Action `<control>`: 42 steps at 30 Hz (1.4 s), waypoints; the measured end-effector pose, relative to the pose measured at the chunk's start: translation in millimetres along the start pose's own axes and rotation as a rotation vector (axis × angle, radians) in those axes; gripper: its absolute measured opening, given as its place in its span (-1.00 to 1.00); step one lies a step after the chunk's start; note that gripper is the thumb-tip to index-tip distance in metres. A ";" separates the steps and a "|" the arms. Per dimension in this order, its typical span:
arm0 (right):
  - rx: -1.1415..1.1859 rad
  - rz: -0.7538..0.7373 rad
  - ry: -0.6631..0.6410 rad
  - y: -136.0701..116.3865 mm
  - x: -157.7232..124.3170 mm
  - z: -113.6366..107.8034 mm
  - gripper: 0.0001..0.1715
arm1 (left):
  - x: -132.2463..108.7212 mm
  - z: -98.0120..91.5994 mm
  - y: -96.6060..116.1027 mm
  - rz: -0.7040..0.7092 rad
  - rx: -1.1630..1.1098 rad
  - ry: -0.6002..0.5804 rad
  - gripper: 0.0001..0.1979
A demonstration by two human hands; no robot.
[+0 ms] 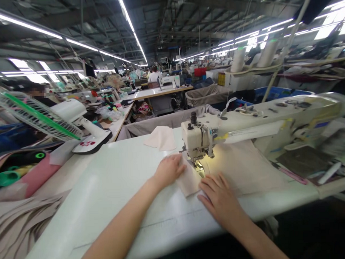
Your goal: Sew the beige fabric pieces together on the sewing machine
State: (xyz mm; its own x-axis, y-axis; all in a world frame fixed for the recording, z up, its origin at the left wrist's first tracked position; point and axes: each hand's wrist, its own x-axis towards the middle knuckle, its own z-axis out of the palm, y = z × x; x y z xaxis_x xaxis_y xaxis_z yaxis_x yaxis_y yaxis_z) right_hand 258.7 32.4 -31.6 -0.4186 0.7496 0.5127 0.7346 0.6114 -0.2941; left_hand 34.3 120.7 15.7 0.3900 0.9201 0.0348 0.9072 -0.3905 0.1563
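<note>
A pale beige fabric piece (188, 182) lies on the white sewing table (107, 199), running under the lit presser foot (199, 168) of an industrial sewing machine (199, 134). My left hand (169, 170) rests at the left edge of this piece, just left of the foot, fingers laid on the cloth and thumb apart. In front of the foot, to its right, my right hand (220, 197) lies palm down with fingers stretched and slightly spread over the fabric. A larger beige panel (244, 168) spreads under the machine arm; whether it joins the smaller piece I cannot tell.
Behind the foot lies a loose beige cutout (161, 137). A white fan (90, 136) stands at the table's far left, near thread cones (10, 176) and stacked fabric strips (20, 229). Pink-handled tool (294, 175) lies right. Beyond are a cloth-lined bin (208, 94) and workers.
</note>
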 end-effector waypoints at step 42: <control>-0.057 0.078 -0.126 2.7 19.8 -2.3 -0.82 | 55.9 10.9 -2.3 0.129 0.023 0.061 -0.75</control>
State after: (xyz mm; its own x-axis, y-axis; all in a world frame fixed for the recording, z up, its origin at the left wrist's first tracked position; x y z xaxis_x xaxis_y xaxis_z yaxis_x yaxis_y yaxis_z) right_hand 253.6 48.3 -20.4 -0.4200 0.8224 0.3837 0.7951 0.5373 -0.2813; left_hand 55.7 172.7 6.6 0.4938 0.8622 0.1129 0.8539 -0.5053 0.1245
